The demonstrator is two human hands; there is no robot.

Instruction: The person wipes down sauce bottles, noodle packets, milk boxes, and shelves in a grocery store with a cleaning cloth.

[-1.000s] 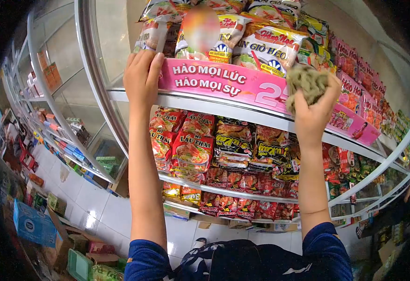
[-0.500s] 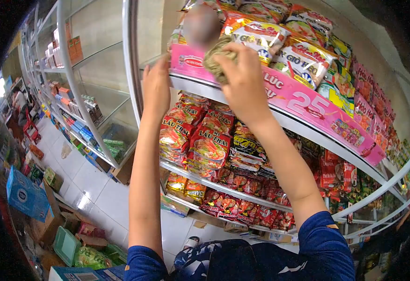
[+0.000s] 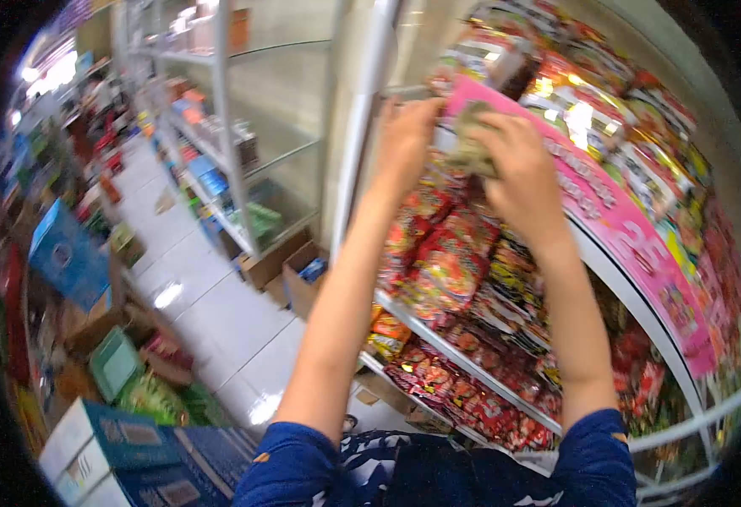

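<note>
A bunched greenish-beige cloth [image 3: 474, 144] is pressed to the left part of a pink printed shelf strip [image 3: 611, 203]. My right hand [image 3: 522, 173] is closed around that cloth. Just left of it, my left hand [image 3: 408, 144] grips the corner of the shelf edge beside the strip's end; its fingertips are partly hidden. Packets of instant noodles [image 3: 582, 110] are piled behind the strip. Red noodle packets [image 3: 446, 258] stand on the shelf below, under my forearms.
White-framed glass shelving [image 3: 222, 118] with small boxes rises on the left. Cardboard boxes [image 3: 303, 275] sit at its foot on the tiled floor [image 3: 218, 329]. Blue cartons [image 3: 133, 456] and a green plastic container [image 3: 117, 363] crowd the lower left.
My view has turned left, so the noodle shelf sits further right and tilts more. The cloth has moved down to the strip's left end, and my hands are closer together.
</note>
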